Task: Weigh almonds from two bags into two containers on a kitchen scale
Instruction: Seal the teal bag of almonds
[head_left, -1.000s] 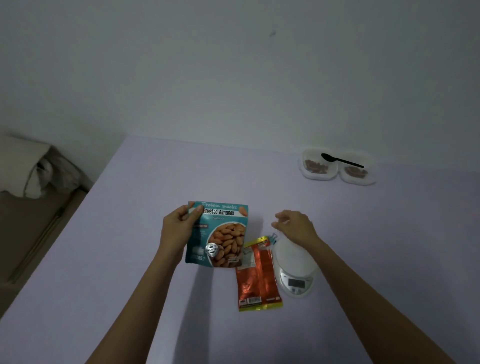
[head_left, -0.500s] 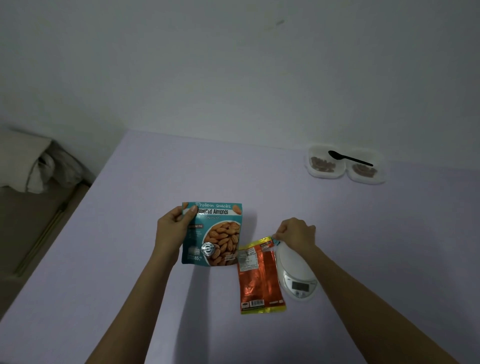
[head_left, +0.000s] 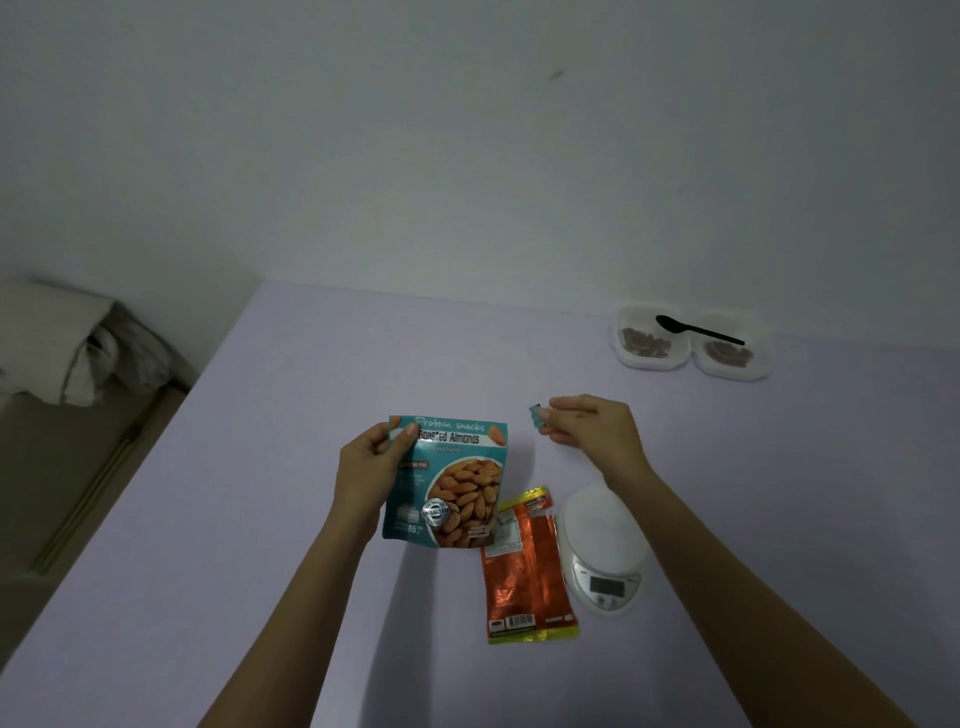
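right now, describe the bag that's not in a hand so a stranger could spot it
On the lilac table, find the white scale near the front. The bag lies flat just left of it. Unlike the teal bag held in the left hand, it is orange foil with a barcode at its near end.

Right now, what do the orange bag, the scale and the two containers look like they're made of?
Orange bag: looks like metallised foil film, glossy, with crinkled bright reflections.
Scale: probably white moulded plastic, smooth and matte, with a grey display window.
Two containers: seemingly thin white plastic with rounded rims; too far off to be sure.
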